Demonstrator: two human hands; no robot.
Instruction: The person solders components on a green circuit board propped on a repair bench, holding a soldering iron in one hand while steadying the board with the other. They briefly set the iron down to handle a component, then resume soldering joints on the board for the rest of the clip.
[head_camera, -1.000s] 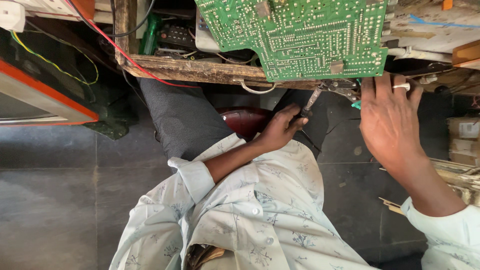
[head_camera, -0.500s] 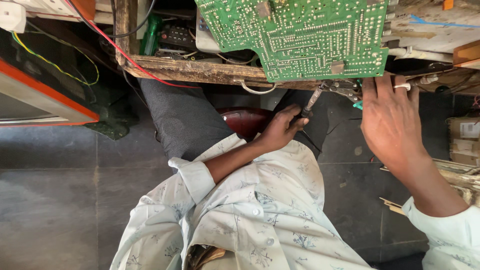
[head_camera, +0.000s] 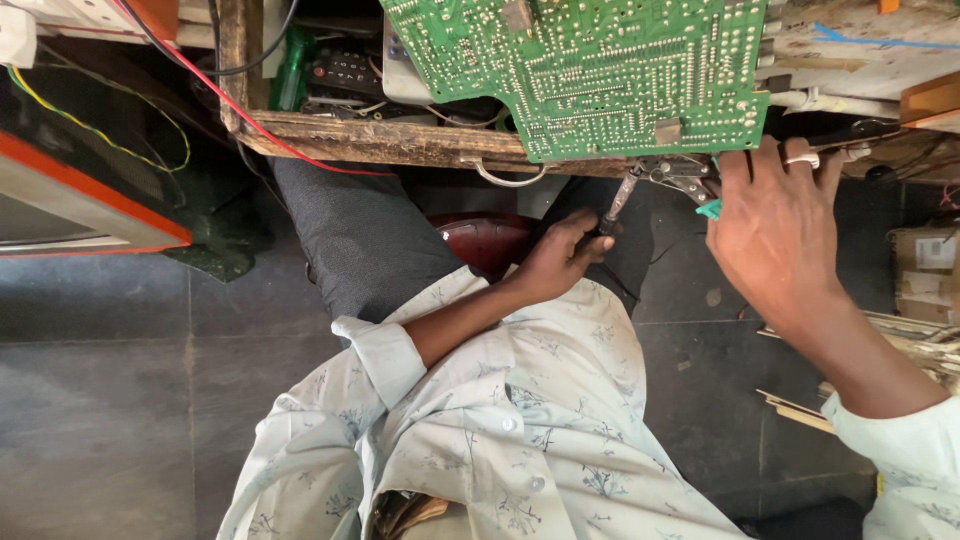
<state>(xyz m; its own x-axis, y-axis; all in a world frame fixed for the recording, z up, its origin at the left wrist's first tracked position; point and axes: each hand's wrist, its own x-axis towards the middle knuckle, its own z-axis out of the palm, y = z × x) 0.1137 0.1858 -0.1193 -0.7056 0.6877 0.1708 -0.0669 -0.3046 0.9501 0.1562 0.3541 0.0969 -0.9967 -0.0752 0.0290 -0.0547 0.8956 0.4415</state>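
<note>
Tool (head_camera: 618, 203) tip hidden under circuit board (head_camera: 590, 70); right hand (head_camera: 775, 235) covers edge.

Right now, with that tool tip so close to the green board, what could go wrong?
The left hand holds a thin tool whose tip meets the lower edge of the green circuit board; a slip might scratch its solder side. The right hand rests by that edge, so its fingers could get poked. The board overhangs the wooden bench edge and might tip if pushed.
</note>
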